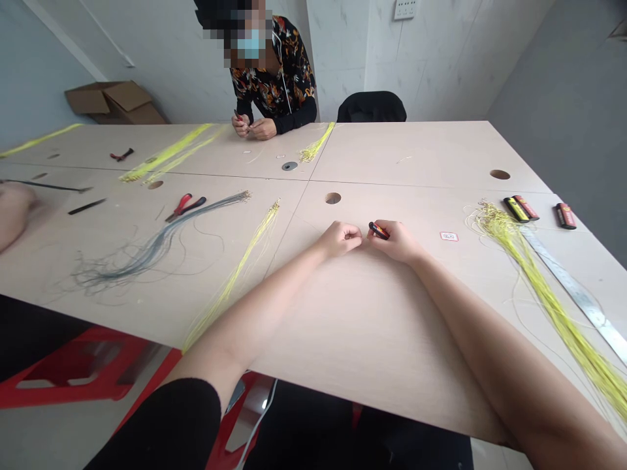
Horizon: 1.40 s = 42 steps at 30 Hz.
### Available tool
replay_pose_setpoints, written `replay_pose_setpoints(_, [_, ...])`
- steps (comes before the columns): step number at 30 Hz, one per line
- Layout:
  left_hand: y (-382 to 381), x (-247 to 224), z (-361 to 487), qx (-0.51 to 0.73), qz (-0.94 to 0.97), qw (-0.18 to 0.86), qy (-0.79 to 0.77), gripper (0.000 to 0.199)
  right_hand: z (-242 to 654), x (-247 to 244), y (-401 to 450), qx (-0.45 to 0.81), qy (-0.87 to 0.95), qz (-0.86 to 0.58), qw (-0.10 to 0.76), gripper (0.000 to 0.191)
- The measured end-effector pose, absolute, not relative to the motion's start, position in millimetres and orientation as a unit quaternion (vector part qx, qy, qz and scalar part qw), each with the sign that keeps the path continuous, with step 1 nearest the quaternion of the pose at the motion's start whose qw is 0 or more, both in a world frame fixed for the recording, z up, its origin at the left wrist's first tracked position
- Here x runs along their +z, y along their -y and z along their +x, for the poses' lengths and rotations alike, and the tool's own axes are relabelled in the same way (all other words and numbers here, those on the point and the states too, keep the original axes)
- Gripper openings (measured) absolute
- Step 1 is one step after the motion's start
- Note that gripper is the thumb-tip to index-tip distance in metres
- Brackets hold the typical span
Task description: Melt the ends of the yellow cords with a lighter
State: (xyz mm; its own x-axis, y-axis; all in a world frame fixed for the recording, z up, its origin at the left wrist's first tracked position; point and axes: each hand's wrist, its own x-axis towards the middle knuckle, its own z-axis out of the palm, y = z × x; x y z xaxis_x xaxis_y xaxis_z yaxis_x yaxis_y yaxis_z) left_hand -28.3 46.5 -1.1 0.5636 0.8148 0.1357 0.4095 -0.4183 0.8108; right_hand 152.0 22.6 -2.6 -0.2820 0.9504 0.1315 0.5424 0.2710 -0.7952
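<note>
My right hand (396, 243) is closed around a dark lighter (379, 231) with a reddish marking, just above the middle of the table. Close beside it, my left hand (341, 239) has its fingertips pinched together. Whatever lies between them is too thin to make out. The two hands are almost touching. Left of my left forearm lies a bundle of yellow threads (245, 261). A larger yellow bundle (536, 277) stretches along the right side, beside a metal ruler (573, 287).
Three lighters (516, 209) lie at the right. A small label (449, 236) and a cable hole (333, 198) are near my hands. Grey threads (166, 238) and red-black pliers (185, 207) lie left. A co-worker (279, 72) works opposite; another person's arm (14, 212) enters at left.
</note>
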Motion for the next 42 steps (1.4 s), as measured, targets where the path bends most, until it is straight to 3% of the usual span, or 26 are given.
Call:
replay_pose_setpoints(24, [-50,-6,-30,0.291,0.788,0.393,-0.375,0.020,153,1,-22,0.352,0.712,-0.497,0.350,0.012])
replay_pose_setpoints(29, [-50,-5,-30,0.305,0.770,0.398,-0.394,0.023,154,2,-20,0.457,0.619,-0.487,0.414,0.018])
replay_pose_setpoints(35, [-51,-6,-32,0.327,0.758,0.411,-0.387,0.026,152,7,-21,0.650,0.412,-0.358,0.528,0.028])
replay_pose_setpoints(42, [-53,-8,-32,0.350,0.761,0.399,-0.374,0.023,138,2,-17,0.681,0.427,-0.376,0.461,0.019])
